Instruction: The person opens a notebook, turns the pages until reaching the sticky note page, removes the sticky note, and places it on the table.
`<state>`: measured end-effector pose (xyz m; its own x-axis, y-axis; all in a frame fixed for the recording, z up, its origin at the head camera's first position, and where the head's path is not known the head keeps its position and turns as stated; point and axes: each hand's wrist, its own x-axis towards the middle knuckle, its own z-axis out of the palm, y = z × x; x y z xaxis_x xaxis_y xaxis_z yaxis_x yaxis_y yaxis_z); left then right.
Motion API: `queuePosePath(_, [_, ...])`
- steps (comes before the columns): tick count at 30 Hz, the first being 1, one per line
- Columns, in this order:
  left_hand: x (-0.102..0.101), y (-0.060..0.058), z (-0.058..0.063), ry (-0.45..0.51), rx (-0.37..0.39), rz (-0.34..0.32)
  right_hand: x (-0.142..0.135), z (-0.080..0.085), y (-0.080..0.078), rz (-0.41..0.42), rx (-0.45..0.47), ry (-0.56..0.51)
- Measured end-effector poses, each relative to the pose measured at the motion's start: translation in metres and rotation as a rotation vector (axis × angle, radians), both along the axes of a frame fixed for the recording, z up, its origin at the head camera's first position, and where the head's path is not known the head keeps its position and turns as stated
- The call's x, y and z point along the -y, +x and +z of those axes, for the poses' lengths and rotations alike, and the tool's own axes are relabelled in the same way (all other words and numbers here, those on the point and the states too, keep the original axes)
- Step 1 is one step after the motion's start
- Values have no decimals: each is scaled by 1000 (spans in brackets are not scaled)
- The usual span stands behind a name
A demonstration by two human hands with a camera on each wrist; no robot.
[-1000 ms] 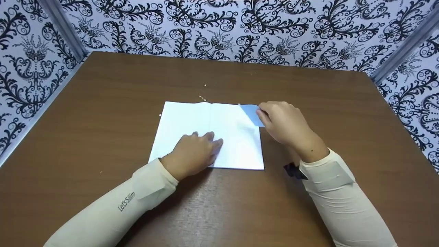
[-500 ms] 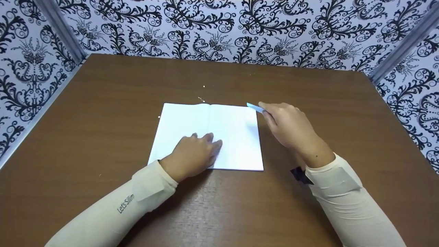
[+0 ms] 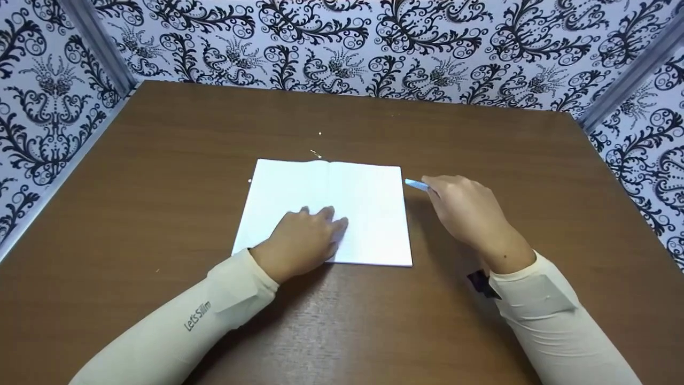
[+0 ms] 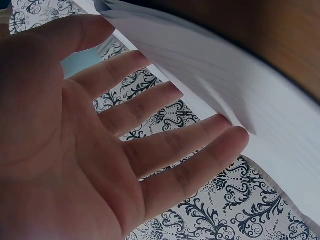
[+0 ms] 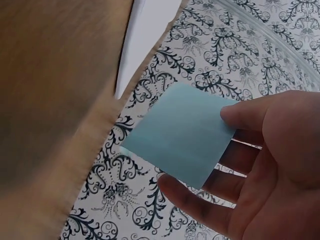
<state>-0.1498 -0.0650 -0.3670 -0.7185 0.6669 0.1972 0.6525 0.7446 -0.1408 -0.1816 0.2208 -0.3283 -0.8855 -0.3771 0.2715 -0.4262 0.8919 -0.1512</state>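
An open notebook (image 3: 368,214) with white pages lies on the brown table. My left hand (image 3: 302,240) rests on its lower middle, fingers spread and fairly straight, fingertips touching the page, as the left wrist view also shows. Just off the notebook's right edge, my right hand (image 3: 465,211) pinches a light blue square of paper, like a sticky note (image 5: 182,132), between thumb and fingers. In the head view the sticky note appears nearly edge-on, raised over the table. Its whole face shows in the right wrist view, with the thumb on one corner.
The brown table (image 3: 160,214) runs back to walls covered in black-and-white scroll-patterned paper (image 3: 336,48). A few tiny pale specks dot the wood beyond the notebook's top edge.
My right hand has drawn the sticky note off the notebook's upper right corner, moving right and slightly nearer. The note has turned edge-on in the head view. My left hand has stayed put.
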Motion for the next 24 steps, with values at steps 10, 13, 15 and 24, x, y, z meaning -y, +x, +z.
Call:
queuePosePath(10, [-1, 1, 1, -13, 6, 5, -6, -9, -2, -9, 16, 45])
queuePosePath(13, [0, 1, 0, -16, 5, 11, -6, -11, -3, 8, 16, 63])
queuePosePath(15, [0, 2, 0, -19, 9, 13, -6, -13, -3, 23, 11, 73])
queuePosePath(24, [-1, 1, 0, -42, 48, 31, -3, -20, -2, 42, 29, 152])
